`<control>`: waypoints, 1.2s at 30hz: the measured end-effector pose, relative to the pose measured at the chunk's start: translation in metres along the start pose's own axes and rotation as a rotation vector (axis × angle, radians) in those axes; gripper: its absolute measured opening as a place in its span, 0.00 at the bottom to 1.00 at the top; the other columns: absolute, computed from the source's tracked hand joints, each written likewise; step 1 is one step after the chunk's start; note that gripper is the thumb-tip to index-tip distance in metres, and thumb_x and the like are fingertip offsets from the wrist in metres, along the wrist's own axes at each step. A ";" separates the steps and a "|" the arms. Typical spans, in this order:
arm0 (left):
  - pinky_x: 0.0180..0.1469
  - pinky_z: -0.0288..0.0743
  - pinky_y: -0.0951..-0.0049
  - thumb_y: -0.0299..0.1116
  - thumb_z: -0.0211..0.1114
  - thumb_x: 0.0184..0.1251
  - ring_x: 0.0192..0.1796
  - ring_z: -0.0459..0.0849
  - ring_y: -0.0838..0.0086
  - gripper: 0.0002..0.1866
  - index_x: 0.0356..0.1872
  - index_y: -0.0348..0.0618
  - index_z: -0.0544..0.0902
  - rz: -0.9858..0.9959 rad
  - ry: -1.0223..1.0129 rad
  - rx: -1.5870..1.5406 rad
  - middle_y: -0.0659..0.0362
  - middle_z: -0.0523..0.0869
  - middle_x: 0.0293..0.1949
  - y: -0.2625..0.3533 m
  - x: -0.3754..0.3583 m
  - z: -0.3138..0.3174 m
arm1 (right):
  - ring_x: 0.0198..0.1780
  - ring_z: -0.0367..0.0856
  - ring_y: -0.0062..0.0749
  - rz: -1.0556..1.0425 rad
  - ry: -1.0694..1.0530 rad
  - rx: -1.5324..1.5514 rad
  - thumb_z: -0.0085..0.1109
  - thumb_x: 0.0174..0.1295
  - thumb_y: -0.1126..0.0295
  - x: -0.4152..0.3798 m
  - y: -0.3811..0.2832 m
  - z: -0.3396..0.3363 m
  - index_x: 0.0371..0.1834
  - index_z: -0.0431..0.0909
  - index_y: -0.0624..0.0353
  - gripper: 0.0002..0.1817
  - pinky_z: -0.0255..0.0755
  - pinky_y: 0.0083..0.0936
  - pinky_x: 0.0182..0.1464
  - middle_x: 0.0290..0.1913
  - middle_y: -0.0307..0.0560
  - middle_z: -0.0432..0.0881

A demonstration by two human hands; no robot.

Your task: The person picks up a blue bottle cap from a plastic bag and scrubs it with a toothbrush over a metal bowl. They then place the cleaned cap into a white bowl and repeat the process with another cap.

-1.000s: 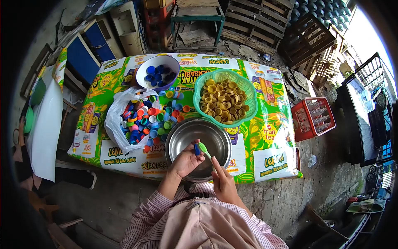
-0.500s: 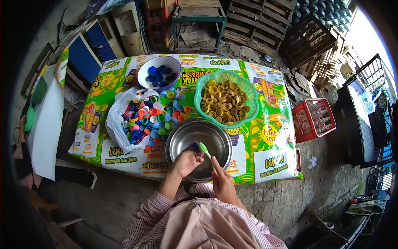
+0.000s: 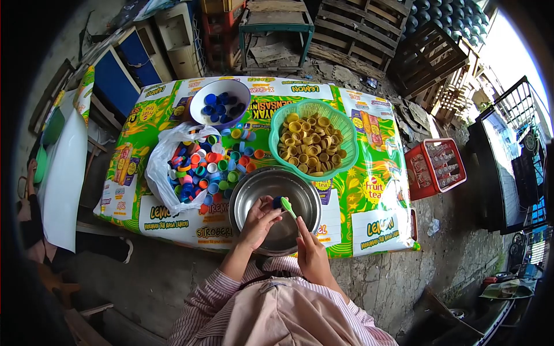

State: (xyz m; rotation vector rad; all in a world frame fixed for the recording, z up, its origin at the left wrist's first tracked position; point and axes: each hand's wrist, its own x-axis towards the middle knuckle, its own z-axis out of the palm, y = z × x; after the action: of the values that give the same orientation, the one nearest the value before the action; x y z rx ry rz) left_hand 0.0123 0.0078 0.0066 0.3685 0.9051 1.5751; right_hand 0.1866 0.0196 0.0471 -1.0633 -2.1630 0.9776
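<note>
Over the steel bowl [image 3: 242, 202], my left hand [image 3: 261, 222] pinches a dark blue cap [image 3: 277, 202] between its fingertips. My right hand [image 3: 310, 248] is closed round a light green handled tool [image 3: 288, 206], whose head touches or nearly touches the cap. Left of the bowl, a white plastic bag [image 3: 158, 173] spills bottle caps [image 3: 213, 168] of many colours. Behind the bowl stands a green basket [image 3: 275, 132] of yellowish caps [image 3: 309, 141]. A white bowl [image 3: 197, 104] with a purple outside holds dark blue caps [image 3: 219, 106].
A printed plastic cover [image 3: 375, 155] lies over the table. On the floor to the right stands a red crate [image 3: 419, 173] of bottles. Wooden pallets [image 3: 360, 32] and a green-framed stand [image 3: 277, 27] are behind. At the far left, another person's hand [image 3: 31, 173] shows.
The blue cap has turned and shows more clearly at my left fingertips. The green tool's head has shifted slightly right and down beside it. The whole view has moved slightly.
</note>
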 end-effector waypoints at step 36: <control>0.55 0.71 0.69 0.41 0.49 0.72 0.51 0.78 0.71 0.21 0.56 0.36 0.72 0.186 -0.244 -0.039 0.53 0.78 0.49 0.007 0.005 -0.005 | 0.23 0.74 0.50 -0.043 -0.069 0.038 0.49 0.64 0.73 0.003 -0.023 -0.008 0.68 0.60 0.44 0.28 0.67 0.41 0.27 0.26 0.51 0.70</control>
State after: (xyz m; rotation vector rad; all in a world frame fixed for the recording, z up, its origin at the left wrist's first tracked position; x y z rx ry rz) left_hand 0.0029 0.0108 0.0067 0.6170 0.6654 1.6712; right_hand 0.1804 0.0149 0.0705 -0.9748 -2.2045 1.0458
